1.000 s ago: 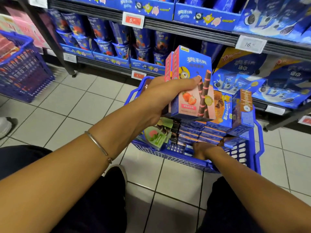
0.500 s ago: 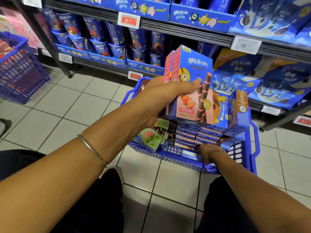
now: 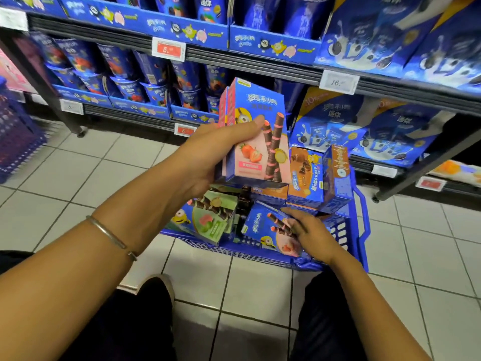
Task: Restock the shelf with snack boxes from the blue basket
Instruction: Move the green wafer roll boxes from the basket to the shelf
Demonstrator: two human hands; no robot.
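There are two blue baskets, the near basket and the far basket, at least two strawberry boxes in the left hand, a single strawberry box in the right hand, one green box, two brown boxes, three red price tags and one bracelet.

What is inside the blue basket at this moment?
The blue basket holds a green box, a pink box gripped by the right hand, and upright brown boxes on the right. The raised boxes in the left hand cover its far side.
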